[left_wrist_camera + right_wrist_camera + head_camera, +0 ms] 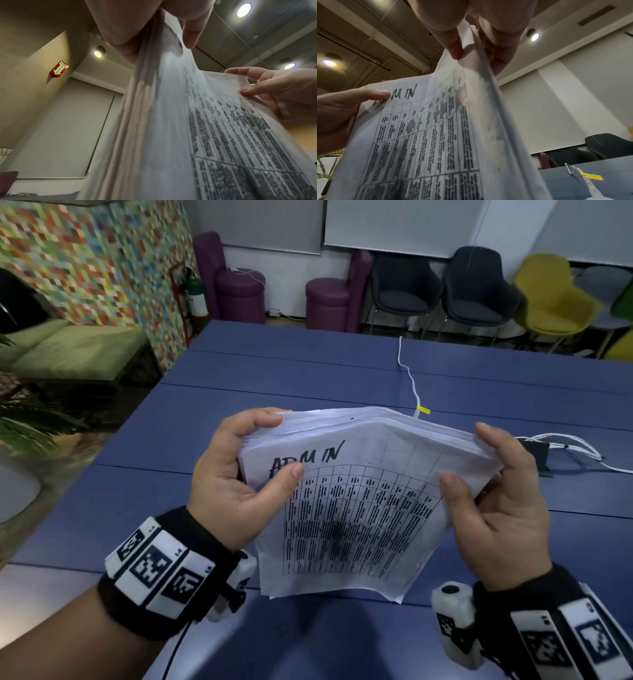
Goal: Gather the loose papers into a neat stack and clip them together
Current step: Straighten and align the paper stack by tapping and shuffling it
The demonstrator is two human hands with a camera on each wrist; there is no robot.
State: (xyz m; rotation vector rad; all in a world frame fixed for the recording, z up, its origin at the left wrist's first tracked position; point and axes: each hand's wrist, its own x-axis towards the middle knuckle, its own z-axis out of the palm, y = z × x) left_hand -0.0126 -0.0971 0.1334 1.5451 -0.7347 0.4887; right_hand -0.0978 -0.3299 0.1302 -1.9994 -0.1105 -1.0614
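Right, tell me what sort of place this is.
Probably an office meeting room or lounge. A large blue table fills the middle, dark shell chairs and a yellow chair line the far wall under drawn roller blinds, and a fire sign is mounted on the wall.

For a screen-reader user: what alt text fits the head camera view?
Both hands hold a bowed stack of papers upright above a blue table: left hand and right hand each grip a side. The top sheet shows a printed grid.
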